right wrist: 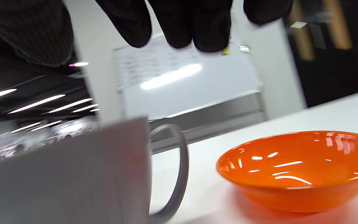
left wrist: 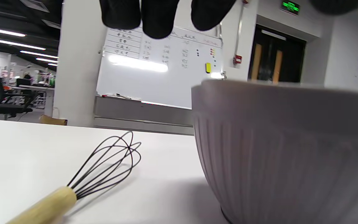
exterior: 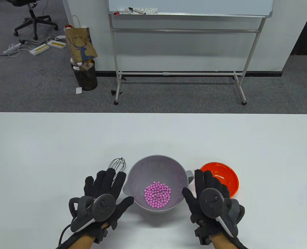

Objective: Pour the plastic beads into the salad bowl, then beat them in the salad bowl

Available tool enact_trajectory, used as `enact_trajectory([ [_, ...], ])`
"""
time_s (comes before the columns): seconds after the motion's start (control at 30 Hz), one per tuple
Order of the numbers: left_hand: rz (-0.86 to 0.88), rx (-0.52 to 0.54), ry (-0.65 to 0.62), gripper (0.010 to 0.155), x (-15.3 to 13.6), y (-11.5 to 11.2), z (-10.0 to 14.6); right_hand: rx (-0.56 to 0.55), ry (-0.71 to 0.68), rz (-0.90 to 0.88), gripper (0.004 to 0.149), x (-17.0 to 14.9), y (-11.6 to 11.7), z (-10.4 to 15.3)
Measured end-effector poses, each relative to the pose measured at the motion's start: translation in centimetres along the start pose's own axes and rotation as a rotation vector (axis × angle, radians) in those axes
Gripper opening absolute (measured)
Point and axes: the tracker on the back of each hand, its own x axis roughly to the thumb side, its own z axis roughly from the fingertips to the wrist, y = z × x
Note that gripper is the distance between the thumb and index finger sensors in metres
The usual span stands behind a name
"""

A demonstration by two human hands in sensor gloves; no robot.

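Note:
A grey ribbed salad bowl [exterior: 140, 171] with a handle [right wrist: 179, 174] and a spout stands near the table's front edge; its wall [left wrist: 284, 149] fills the left wrist view's right half. Several pink plastic beads [exterior: 157, 194] lie in its bottom. To its left lies a black wire whisk [exterior: 118, 164] with a wooden handle [left wrist: 42, 208]. My left hand [exterior: 105, 190] hovers flat over that handle, fingers spread, holding nothing. My right hand [exterior: 209, 193] is spread just right of the bowl, partly over an orange bowl [exterior: 225, 179] that looks empty [right wrist: 297, 174].
The white table [exterior: 153, 135] stretches far beyond the bowls. Behind it on the floor stand a whiteboard on a frame [exterior: 179, 39], a black bin [exterior: 85, 75] with a paper bag [exterior: 79, 42], and an office chair [exterior: 32, 15].

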Motion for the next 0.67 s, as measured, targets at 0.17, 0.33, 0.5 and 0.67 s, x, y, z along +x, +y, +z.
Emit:
enact_trajectory([
  [0.17,-0.024,-0.026,-0.017,0.085,-0.5,-1.1,0.3,0.092,-0.075,0.025,0.084,-0.1,1.1,1.3],
  [0.33,-0.033,-0.025,-0.025,0.085,-0.6,-1.5,0.5,0.124,-0.070,0.008,0.084,-0.3,1.4,1.4],
  [0.5,-0.013,-0.024,-0.021,0.085,-0.6,-1.4,0.7,0.137,-0.050,-0.021,0.084,-0.5,1.4,1.5],
  [0.67,-0.018,-0.025,-0.015,0.085,-0.8,-1.4,0.8,0.132,-0.059,-0.020,0.084,-0.2,1.4,1.6],
])
